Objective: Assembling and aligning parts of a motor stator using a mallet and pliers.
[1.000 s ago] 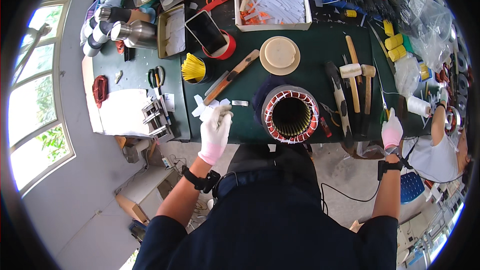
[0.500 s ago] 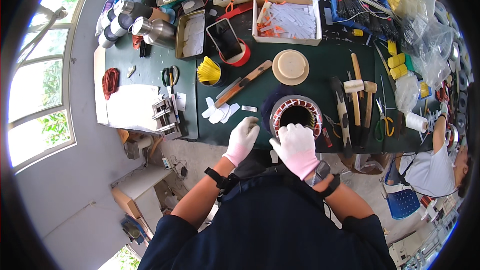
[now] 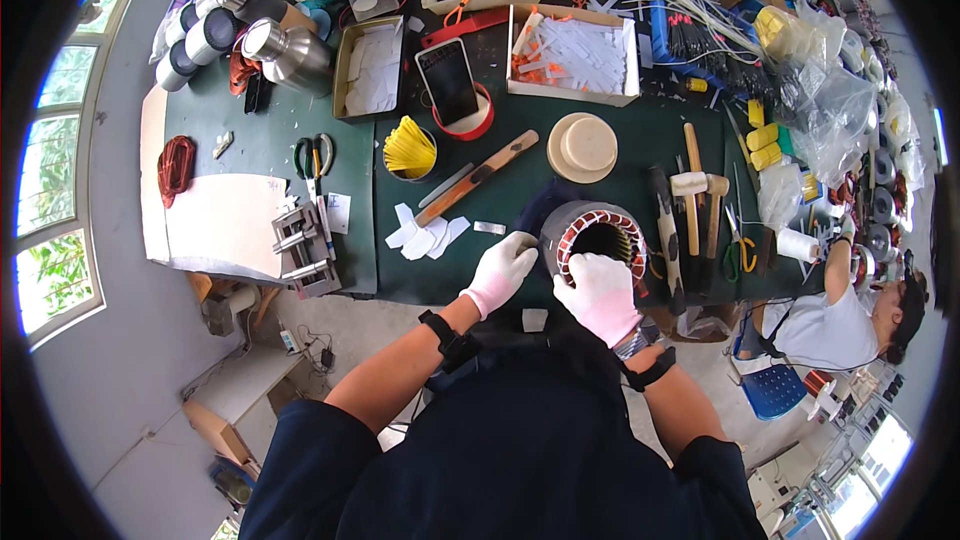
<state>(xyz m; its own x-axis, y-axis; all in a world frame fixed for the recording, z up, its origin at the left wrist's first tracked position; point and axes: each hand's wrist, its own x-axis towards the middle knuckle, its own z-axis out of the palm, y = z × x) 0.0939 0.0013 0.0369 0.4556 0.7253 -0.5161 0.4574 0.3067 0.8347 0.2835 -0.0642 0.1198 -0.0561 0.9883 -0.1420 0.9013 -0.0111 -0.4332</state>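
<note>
Before me on the green bench top is a motor stator (image 3: 572,223), a grey ring whose red copper windings are laced with white cord. It leans on a dark blue cloth (image 3: 540,202). My right hand (image 3: 600,300), in a white and pink glove, has its fingers bent over the stator's near rim, fingertips at the opening. Close by the stator's left side is my left hand (image 3: 503,275), gloved alike, with curled fingers pressed together. Whatever it pinches, if anything, is too small to make out.
White paper slips (image 3: 427,234), a wooden-handled tool (image 3: 478,180) and a cup of yellow strips (image 3: 410,148) lie leftward. A cream round lid (image 3: 583,147) sits beyond the stator. Mallets (image 3: 690,184) and scissors (image 3: 740,252) are at right. A co-worker (image 3: 830,325) sits far right.
My left hand has come rightward, up to the stator's side. The stator leans more to the right, and my right hand stays at its near rim. The whole view has shifted slightly.
</note>
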